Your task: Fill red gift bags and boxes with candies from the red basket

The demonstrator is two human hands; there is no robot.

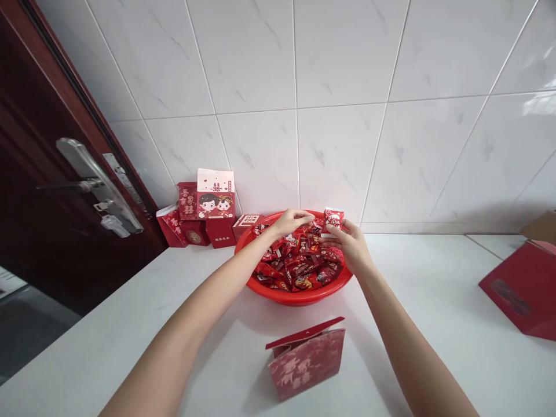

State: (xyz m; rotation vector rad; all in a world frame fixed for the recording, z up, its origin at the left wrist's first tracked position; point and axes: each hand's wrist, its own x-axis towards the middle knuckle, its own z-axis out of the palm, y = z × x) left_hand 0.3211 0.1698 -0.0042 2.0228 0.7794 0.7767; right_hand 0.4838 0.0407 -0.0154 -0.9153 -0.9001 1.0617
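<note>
A red plastic basket [289,297] stands against the tiled wall, heaped with red-wrapped candies [304,266]. My right hand [354,249] is at the basket's right rim, pinching a small red and white candy packet [333,219] upright between thumb and fingers. Over the back of the heap, my left hand [294,222] reaches in with its fingers bent together. Whatever lies at its fingertips blends into the wrappers. Nearer to me, between my forearms, a red paper gift box [308,362] stands with its top flap partly raised.
Several red gift boxes [216,200] are stacked in the corner left of the basket. A larger red box [521,289] lies at the right edge, by a brown cardboard box [542,227]. A dark door [52,174] with a metal handle borders the left.
</note>
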